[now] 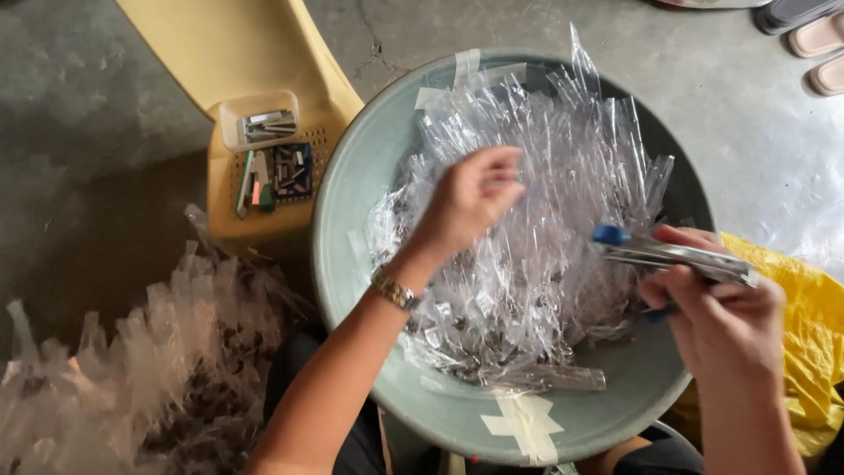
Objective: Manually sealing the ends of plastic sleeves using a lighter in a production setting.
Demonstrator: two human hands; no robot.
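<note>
A wide grey-green basin (352,189) holds a heap of small clear plastic packets (536,220). My left hand (470,200), with a metal watch at the wrist, hovers over the heap with fingers curled together and nothing visibly in them. My right hand (725,312) grips a metal stapler (673,255) with a blue tip, held over the basin's right side.
A yellow plastic stool (264,53) at the upper left carries a clear box of staples (259,119) and small tools. Another pile of clear packets (141,361) lies at the lower left. A yellow bag (813,334) sits at the right, sandals (822,48) on the concrete floor above it.
</note>
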